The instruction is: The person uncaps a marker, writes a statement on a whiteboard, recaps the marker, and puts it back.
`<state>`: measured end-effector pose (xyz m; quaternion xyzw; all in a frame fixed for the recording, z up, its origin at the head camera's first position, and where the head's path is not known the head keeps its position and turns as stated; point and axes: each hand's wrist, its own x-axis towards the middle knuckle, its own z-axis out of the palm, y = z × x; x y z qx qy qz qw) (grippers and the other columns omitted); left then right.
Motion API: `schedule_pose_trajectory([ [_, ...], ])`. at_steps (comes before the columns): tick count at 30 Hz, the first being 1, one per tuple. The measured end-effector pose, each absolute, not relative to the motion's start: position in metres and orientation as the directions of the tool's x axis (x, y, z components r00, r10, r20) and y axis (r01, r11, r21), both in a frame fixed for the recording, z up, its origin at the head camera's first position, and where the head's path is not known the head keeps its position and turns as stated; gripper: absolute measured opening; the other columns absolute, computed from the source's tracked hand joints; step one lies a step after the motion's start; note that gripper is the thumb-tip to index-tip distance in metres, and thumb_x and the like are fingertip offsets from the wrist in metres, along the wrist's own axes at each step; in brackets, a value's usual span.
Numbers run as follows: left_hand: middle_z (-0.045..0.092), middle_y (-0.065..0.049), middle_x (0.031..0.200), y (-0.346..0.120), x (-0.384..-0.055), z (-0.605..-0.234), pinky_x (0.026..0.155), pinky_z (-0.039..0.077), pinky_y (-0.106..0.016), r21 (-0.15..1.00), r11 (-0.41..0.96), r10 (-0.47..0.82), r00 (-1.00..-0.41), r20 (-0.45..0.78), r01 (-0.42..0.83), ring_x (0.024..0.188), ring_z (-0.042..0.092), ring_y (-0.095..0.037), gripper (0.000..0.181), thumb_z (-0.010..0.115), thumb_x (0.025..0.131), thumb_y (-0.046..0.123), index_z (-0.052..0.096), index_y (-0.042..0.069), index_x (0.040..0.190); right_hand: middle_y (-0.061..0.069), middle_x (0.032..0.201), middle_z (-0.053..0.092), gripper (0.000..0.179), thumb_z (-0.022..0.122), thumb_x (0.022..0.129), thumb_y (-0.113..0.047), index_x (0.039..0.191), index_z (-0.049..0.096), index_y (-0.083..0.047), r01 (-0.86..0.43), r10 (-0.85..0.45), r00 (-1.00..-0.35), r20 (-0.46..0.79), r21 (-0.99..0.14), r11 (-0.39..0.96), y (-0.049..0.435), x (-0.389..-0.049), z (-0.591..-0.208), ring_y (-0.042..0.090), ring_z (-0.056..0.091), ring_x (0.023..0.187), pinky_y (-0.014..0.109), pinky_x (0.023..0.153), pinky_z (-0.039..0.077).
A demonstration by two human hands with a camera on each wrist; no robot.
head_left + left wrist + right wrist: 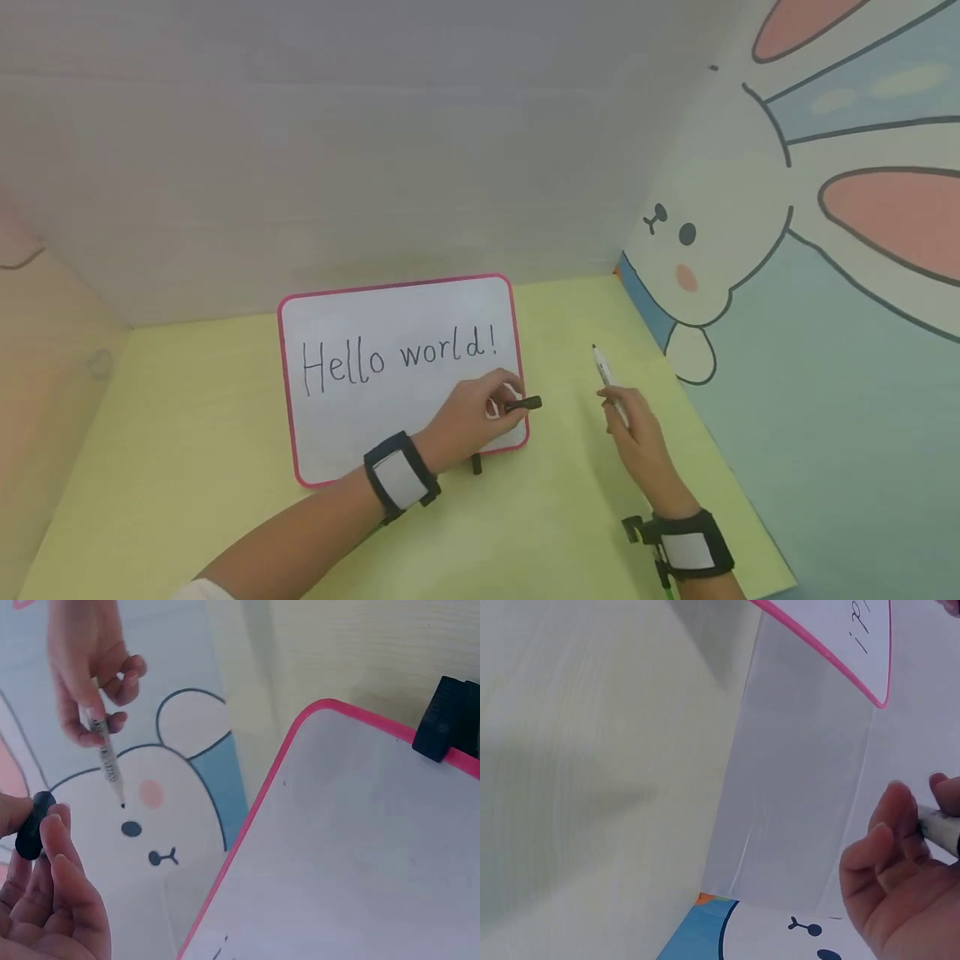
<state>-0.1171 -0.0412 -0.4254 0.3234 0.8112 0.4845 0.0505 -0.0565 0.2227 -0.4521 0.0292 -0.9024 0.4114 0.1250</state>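
Note:
A whiteboard [360, 433] with a pink frame bears the handwritten words "Hello world!". In front of its lower right corner, my left hand [465, 412] pinches a small black marker cap [532, 402] between thumb and fingers. To the right of the board, my right hand [641, 442] holds a white marker [602, 367] by its rear part, its dark tip bare and pointing up and away. The left wrist view shows the cap [34, 825] in the fingertips and the marker [109, 761] beyond it, apart from each other. Only the marker's rear end [941, 829] shows in the right wrist view.
The board stands on a pale yellow table [180, 417], with a black foot [477, 464] under its lower edge. Behind is a grey-white wall [337, 167]. A painted rabbit [720, 250] covers the wall on the right, close beside the table's edge.

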Motion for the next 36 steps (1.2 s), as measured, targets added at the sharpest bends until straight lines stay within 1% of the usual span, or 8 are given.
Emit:
schedule_pose_trajectory([
  [5,0.066,0.016,0.089,-0.092,-0.103,-0.420,0.066,0.051,-0.022,0.864,0.290,0.515,-0.828,0.222,0.412,0.078,0.058,-0.003,0.017,0.068,0.087,0.019,0.067,0.021,0.104,0.013,0.091,0.059,0.035,0.046,0.096,0.002,0.130,0.041,0.000,-0.293,-0.084,-0.954,0.287,-0.844,0.449,0.205,-0.057,-0.445,0.014,0.048,0.065,0.024,0.053,0.042],
  [9,0.067,0.015,0.095,-0.118,-0.095,-0.422,0.069,0.052,-0.023,0.895,0.276,0.448,-0.871,0.202,0.350,0.084,0.060,-0.005,0.017,0.068,0.088,0.021,0.068,0.020,0.104,0.015,0.085,0.056,0.031,0.043,0.097,0.002,0.128,0.046,0.001,-0.313,-0.158,-0.948,0.275,-0.893,0.324,0.196,-0.060,-0.432,0.017,0.045,0.064,0.027,0.052,0.039],
  [15,0.071,0.002,0.100,-0.136,-0.083,-0.419,0.075,0.054,-0.024,0.962,0.198,0.374,-0.921,0.105,0.190,0.088,0.065,-0.008,0.024,0.065,0.089,0.025,0.068,0.011,0.108,0.005,0.083,0.050,0.025,0.045,0.099,-0.008,0.119,0.060,-0.008,-0.232,-0.233,-0.959,0.161,-0.918,0.321,0.190,-0.060,-0.412,0.016,0.045,0.073,0.027,0.058,0.039],
  [19,0.072,-0.007,0.096,-0.139,-0.075,-0.415,0.073,0.054,-0.024,0.982,0.130,0.336,-0.938,0.088,0.139,0.084,0.067,-0.009,0.026,0.066,0.089,0.021,0.068,0.006,0.109,-0.001,0.090,0.060,0.025,0.048,0.096,-0.001,0.114,0.064,-0.003,-0.293,-0.320,-0.927,0.195,-0.909,0.296,0.183,-0.061,-0.403,0.015,0.052,0.079,0.025,0.064,0.044],
  [22,0.072,-0.013,0.094,-0.141,-0.071,-0.412,0.074,0.056,-0.025,0.986,0.069,0.318,-0.940,0.122,0.151,0.084,0.068,-0.009,0.024,0.066,0.088,0.014,0.067,0.001,0.108,-0.005,0.099,0.065,0.026,0.050,0.092,0.006,0.111,0.066,-0.001,-0.372,-0.383,-0.887,0.257,-0.889,0.266,0.174,-0.063,-0.399,0.009,0.057,0.088,0.022,0.071,0.049],
  [24,0.072,-0.013,0.095,-0.142,-0.069,-0.410,0.074,0.056,-0.026,0.986,0.045,0.317,-0.938,0.139,0.161,0.083,0.068,-0.009,0.024,0.067,0.087,0.011,0.067,-0.001,0.108,-0.006,0.102,0.065,0.027,0.051,0.090,0.010,0.110,0.066,0.001,-0.404,-0.416,-0.865,0.281,-0.882,0.244,0.167,-0.064,-0.396,0.008,0.058,0.090,0.022,0.072,0.050],
  [30,0.073,-0.011,0.096,-0.147,-0.066,-0.405,0.073,0.055,-0.026,0.973,0.037,0.339,-0.918,0.204,0.230,0.080,0.067,-0.010,0.022,0.068,0.086,0.010,0.069,0.001,0.106,-0.002,0.097,0.064,0.028,0.053,0.087,0.011,0.108,0.068,-0.001,-0.458,-0.479,-0.823,0.305,-0.855,0.242,0.152,-0.067,-0.393,0.006,0.058,0.093,0.022,0.072,0.050],
  [36,0.073,-0.010,0.094,-0.151,-0.060,-0.399,0.070,0.055,-0.027,0.962,0.065,0.332,-0.915,0.231,0.266,0.078,0.066,-0.009,0.022,0.070,0.084,0.009,0.070,0.001,0.105,-0.002,0.095,0.065,0.025,0.057,0.088,0.007,0.107,0.069,-0.003,-0.491,-0.506,-0.803,0.315,-0.831,0.262,0.141,-0.070,-0.391,0.008,0.058,0.091,0.021,0.073,0.049],
])
